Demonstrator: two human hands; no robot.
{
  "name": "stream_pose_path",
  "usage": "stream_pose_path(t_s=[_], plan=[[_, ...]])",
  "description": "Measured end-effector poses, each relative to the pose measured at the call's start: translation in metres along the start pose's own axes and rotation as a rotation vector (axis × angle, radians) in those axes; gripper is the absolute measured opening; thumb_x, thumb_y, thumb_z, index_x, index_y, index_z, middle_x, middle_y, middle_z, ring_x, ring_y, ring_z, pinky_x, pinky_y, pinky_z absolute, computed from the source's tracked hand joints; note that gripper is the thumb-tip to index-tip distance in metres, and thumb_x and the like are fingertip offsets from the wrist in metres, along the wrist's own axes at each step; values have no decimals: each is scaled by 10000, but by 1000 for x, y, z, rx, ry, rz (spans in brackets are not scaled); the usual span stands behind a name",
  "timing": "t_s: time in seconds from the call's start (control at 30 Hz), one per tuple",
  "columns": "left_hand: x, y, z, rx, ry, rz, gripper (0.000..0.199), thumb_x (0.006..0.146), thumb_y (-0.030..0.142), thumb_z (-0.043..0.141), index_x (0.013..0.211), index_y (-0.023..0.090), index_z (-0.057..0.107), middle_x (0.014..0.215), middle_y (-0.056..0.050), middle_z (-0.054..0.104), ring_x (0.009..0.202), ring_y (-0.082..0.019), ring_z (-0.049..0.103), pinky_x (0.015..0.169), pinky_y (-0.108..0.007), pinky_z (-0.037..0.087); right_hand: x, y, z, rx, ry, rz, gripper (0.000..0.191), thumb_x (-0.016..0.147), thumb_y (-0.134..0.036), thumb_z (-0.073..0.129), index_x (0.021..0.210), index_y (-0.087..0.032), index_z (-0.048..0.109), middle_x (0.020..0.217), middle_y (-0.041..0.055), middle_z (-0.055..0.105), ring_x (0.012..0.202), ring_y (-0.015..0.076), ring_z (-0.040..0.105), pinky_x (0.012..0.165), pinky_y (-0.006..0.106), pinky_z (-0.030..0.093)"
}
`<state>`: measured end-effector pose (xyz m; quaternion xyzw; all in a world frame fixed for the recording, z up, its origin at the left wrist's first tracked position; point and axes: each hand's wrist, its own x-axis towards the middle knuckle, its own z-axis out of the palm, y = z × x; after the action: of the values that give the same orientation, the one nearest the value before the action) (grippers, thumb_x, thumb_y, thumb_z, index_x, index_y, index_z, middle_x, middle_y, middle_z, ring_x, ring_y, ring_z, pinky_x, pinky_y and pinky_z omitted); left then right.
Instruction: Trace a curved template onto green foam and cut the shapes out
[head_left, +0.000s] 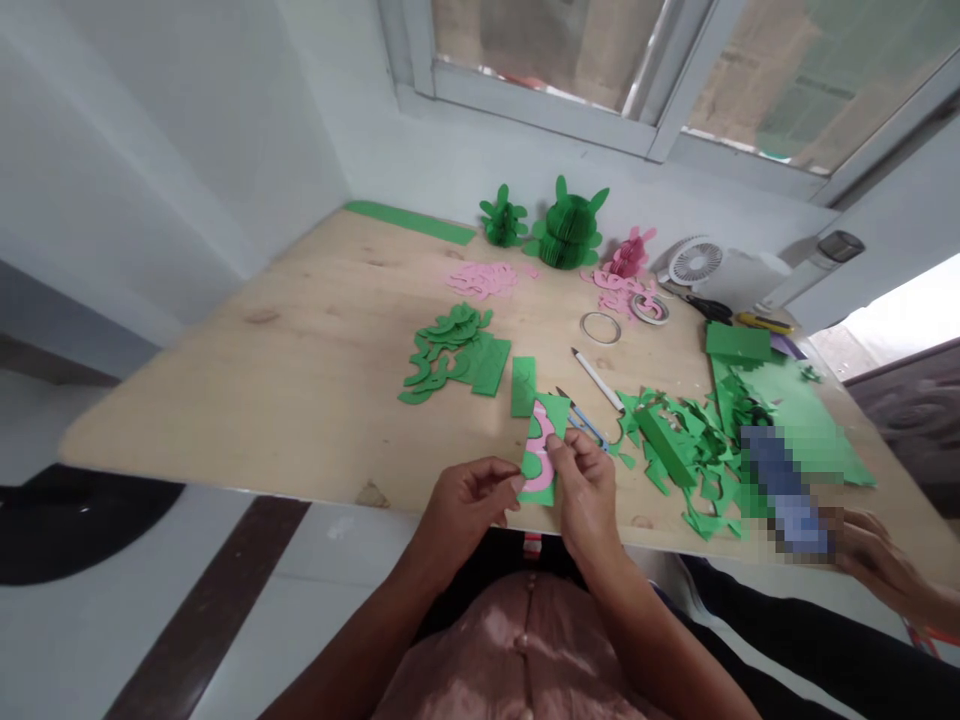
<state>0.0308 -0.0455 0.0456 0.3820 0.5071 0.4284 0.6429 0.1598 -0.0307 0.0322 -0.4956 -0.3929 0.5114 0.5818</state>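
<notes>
Near the table's front edge, a green paper rectangle (556,408) is held up with a curvy pink paper cutout (537,465) lying on its face. My left hand (480,500) pinches the lower left edge of the green rectangle. On its right side, my right hand (589,485) grips the rectangle, with thumb and fingers near the pink cutout. Just beyond it lies another green strip (523,380). Blue-handled scissors (587,422) rest partly behind my right hand, and a white pen (598,380) lies above them.
Green cutouts (435,350) and pink cutouts (484,280) lie on the wooden table (300,400). Green scraps (694,440) spread at right. Green paper figures (568,235) and a white fan (694,262) stand at the back. Another person's hand (881,555) holds a blurred blue object.
</notes>
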Motion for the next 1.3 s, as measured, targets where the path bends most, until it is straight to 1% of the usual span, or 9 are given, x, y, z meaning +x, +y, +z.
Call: stream_pose_path(t_s=[0.1,0.2,0.33,0.47,0.6,0.8,1.07,1.3], plan=[[3,9,-2,17,54,63,179,679,279,683,808,165,730,712,-24,702,574,-111,548,536,-208,444,-2,-1,1,-8,-19,8,208,792,-350,630,678,-180,588,591,-34,506,546,111,414,532,232,354],[9,19,-1,1,86,113,188,668,291,683,795,161,729,703,-28,702,578,-122,561,534,-217,454,-4,-1,1,-57,-30,21,214,791,-370,625,705,-176,602,595,-26,514,540,115,421,522,235,357],[17,27,7,-63,110,142,184,647,278,692,775,148,718,649,-8,673,553,-111,544,528,-214,461,-7,-2,1,-106,-31,-11,206,795,-365,624,714,-176,609,568,-37,490,515,106,393,504,228,340],[23,27,13,-84,125,162,137,653,273,681,680,139,695,580,7,627,531,-98,514,507,-198,434,-8,-2,0,-132,-49,-16,229,804,-373,615,689,-175,595,547,-44,467,504,102,378,495,229,326],[25,25,14,-71,136,186,164,657,292,674,593,141,660,537,13,589,505,-92,484,486,-195,411,-9,-2,-1,-160,-68,-17,245,804,-390,610,693,-171,600,540,-41,473,503,105,387,490,230,327],[24,25,14,-64,138,179,176,665,290,663,567,145,647,507,25,557,484,-82,449,481,-193,378,-10,-1,-2,-164,-65,3,239,807,-380,609,697,-169,612,546,-43,482,509,104,393,502,229,332],[22,28,16,-20,159,185,189,670,310,652,574,148,652,507,21,558,485,-95,455,491,-210,383,-9,-1,-3,-152,-70,-11,251,802,-398,616,693,-171,618,554,-33,518,505,107,413,503,231,350],[23,28,16,-49,150,183,185,666,292,653,553,146,651,496,25,560,475,-86,455,480,-200,378,-9,-3,-2,-127,-56,-9,231,788,-382,636,679,-179,618,540,-45,496,499,102,400,491,226,333]])
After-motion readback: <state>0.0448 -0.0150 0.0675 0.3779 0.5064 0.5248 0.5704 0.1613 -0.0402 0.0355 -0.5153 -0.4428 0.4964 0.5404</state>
